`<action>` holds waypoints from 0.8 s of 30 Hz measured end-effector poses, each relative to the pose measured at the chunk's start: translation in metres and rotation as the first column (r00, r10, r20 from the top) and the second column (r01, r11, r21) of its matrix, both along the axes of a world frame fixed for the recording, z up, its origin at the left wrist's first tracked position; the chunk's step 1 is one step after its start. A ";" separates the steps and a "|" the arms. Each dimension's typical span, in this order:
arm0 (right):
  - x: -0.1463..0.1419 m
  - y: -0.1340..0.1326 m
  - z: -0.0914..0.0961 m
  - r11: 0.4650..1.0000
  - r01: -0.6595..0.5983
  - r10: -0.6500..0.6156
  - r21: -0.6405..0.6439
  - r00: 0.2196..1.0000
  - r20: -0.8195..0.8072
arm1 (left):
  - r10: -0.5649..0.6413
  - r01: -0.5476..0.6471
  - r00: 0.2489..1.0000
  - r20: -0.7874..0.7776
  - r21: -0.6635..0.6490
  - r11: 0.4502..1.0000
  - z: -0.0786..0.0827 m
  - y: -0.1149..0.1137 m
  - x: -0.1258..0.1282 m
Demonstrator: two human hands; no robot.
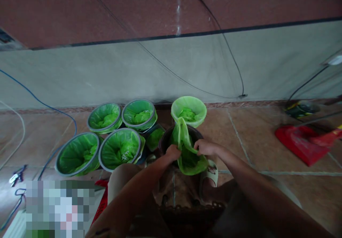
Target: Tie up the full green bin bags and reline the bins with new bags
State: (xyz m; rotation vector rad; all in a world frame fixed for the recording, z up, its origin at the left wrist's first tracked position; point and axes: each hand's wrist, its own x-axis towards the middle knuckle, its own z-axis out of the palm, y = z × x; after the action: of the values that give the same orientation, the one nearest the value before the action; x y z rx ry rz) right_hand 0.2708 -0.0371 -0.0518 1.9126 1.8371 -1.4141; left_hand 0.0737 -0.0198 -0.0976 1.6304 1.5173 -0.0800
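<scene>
Between my feet stands a dark round bin (196, 133), with a thin green plastic bag (191, 159) hanging partly in it and over its near rim. My left hand (173, 153) pinches the bag's edge on the left side. On the right, my right hand (205, 147) has its fingers closed on the same bag's edge. The bag's mouth is pulled apart between the two hands, and a fold of it stands up toward the back. Just behind is a pale bin (189, 102) lined with a green bag.
Several grey-rimmed bins with green liners, among them a front bin (120, 149), cluster to the left. A red dustpan (301, 143) lies on the tiled floor at right. A blue cable (61, 111) and keys (17, 176) are at left. Behind runs a wall (120, 74).
</scene>
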 end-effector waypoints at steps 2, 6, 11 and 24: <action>0.003 -0.001 0.012 0.994 0.076 -0.087 -0.077 0.985 -0.150 | 0.102 -0.100 0.995 -0.022 0.084 0.991 0.008 0.014 -0.005; 0.016 -0.007 0.043 0.967 0.060 -0.187 -0.246 0.827 -0.531 | 0.315 -0.314 0.948 0.042 0.263 0.912 0.033 0.050 -0.024; 0.017 -0.014 0.061 0.933 -0.130 -0.092 -0.335 0.815 -0.572 | 0.275 -0.273 0.960 0.052 0.391 0.879 0.052 0.066 -0.039; 0.026 0.007 0.032 0.978 0.099 -0.157 0.185 0.930 0.333 | 0.127 -0.084 0.981 -0.150 0.265 0.961 0.042 0.046 -0.027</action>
State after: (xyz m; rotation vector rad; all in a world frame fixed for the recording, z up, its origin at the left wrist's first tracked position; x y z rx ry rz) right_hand 0.2967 -0.0301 -0.0201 2.2273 1.7310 -0.8978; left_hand 0.0462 0.0260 -0.0557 1.7776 1.8011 0.0438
